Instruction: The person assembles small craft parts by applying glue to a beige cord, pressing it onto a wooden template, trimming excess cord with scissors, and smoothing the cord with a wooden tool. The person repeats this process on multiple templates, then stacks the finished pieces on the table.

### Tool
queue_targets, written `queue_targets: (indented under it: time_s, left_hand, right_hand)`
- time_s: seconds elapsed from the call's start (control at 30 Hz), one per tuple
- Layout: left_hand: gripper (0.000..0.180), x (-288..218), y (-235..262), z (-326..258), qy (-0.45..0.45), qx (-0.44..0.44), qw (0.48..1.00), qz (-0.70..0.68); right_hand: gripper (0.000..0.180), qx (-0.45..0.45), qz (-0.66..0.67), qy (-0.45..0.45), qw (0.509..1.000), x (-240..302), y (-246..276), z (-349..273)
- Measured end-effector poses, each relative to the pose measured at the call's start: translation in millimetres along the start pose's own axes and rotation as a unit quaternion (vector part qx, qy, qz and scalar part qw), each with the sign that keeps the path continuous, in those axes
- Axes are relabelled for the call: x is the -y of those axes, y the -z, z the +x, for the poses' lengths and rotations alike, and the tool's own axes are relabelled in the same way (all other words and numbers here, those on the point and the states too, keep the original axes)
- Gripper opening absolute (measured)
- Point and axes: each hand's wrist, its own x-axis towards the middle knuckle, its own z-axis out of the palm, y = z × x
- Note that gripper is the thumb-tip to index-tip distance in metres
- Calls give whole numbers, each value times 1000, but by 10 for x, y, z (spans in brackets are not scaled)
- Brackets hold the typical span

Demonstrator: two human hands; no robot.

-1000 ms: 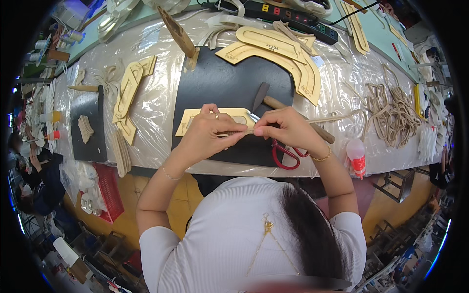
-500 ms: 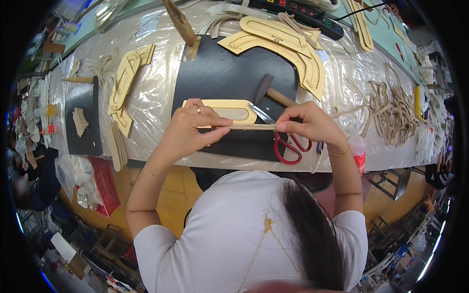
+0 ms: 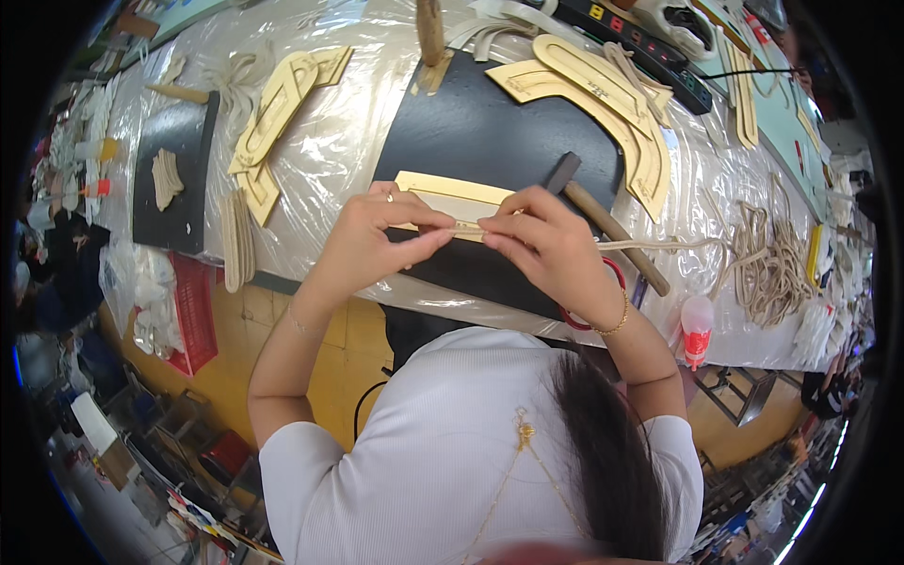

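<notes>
Both hands on one thin tan strip (image 3: 466,229): left hand (image 3: 372,240) and right hand (image 3: 546,250) each have fingers pinched shut on it, held just above one gold rectangular template (image 3: 452,196) on one black mat (image 3: 490,141) on the counter (image 3: 330,160). One hammer (image 3: 603,221) lies just right of the template, one red-handled scissors (image 3: 617,282) partly under the right wrist, one glue bottle (image 3: 695,330) near the counter edge. A second black mat (image 3: 174,179) sits well apart to the left.
</notes>
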Motion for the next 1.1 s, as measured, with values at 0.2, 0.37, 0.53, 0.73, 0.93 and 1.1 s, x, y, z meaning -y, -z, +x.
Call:
queue_targets:
  time_s: [0.2,0.37,0.53,0.73,0.93,1.1]
  left_hand:
    - [19,304,-11,-213,123,-121,985,-1]
    - [22,556,-300,-430,-1,-177,958,227]
    - [30,685,-492,-556,-56,-179,932,309]
    - [37,711,-563,-605,-44,-187,932,309]
    - [52,712,-610,-586,-34,-186,930,316]
    - [56,706,-643,-555,-27,-174,924,341]
  right_hand:
    - [21,107,195,-246,944,-154,-99,184]
    - [21,121,196,-296,927,-192,-222,261]
    - [20,122,144,-279,942,-200,-324,359]
    - [17,123,124,-217,960,-254,-506,451]
    - [17,142,93,-221,960,-289,-572,477]
    - [15,134,86,-220,963,-301,-576,480]
